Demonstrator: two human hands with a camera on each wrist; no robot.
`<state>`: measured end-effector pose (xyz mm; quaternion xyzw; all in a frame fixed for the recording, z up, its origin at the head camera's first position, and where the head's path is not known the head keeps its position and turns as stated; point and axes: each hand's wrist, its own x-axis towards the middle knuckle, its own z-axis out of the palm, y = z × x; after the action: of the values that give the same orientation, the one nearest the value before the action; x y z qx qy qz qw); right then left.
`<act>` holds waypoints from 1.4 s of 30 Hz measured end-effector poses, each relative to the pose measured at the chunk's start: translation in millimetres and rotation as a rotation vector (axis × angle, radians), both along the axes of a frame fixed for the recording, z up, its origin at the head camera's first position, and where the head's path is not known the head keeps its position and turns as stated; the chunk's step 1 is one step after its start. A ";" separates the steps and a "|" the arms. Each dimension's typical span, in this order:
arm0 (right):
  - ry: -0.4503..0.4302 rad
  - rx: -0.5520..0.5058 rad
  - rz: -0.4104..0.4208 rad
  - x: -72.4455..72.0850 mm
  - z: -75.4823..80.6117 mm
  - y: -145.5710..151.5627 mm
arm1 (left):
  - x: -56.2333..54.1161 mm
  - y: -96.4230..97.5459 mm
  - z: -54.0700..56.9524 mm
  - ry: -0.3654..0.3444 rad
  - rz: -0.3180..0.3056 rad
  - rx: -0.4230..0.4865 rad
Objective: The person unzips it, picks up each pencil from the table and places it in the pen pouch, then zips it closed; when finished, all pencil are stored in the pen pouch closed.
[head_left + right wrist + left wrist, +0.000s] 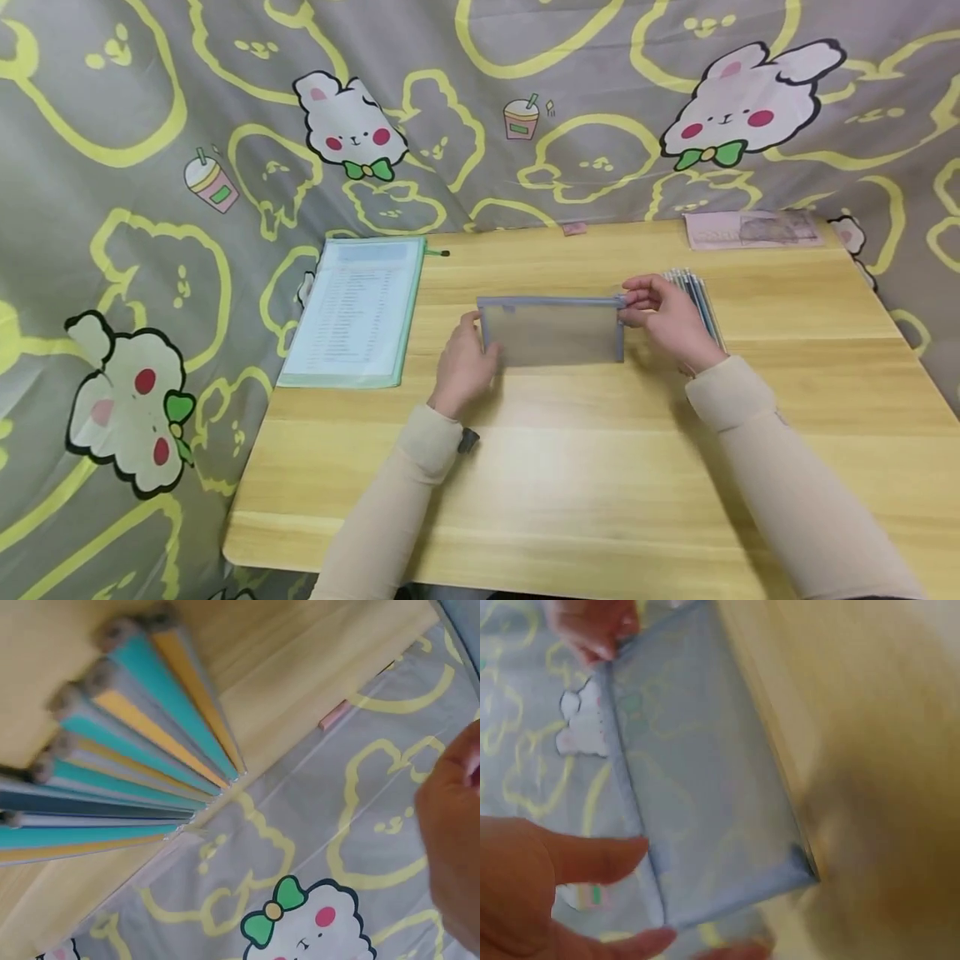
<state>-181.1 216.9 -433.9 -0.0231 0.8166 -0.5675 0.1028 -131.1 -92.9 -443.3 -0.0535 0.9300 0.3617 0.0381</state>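
Note:
A translucent grey zip pouch point(551, 333) with blue-grey edging stands on its long side above the wooden table, zipper edge up. At its left end my left hand point(463, 362) holds the side edge, thumb and fingers about the corner. In the left wrist view that thumb point(604, 859) touches the zipper edge of the pouch point(697, 765). My right hand point(671, 321) pinches the right end of the zipper. Behind the right wrist lie several pencils point(701, 300), teal and orange striped in the right wrist view, where only part of the right hand point(454, 832) shows.
A green-edged zip folder point(352, 312) with a printed sheet lies on the table point(555, 500) at left. A pinkish printed packet point(750, 230) lies at the back right, and a small pink piece point(574, 228) at the back edge. Patterned curtain point(465, 108) surrounds the table.

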 end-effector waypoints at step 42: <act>0.244 -0.072 -0.038 20.6 -20.9 -3.2 | -45.3 111.4 47.4 0.470 -0.519 -0.315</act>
<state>-160.5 213.7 -454.7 -0.0803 0.8023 -0.5914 -0.0089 -176.4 18.5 -395.9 0.2628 0.9402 0.1951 -0.0947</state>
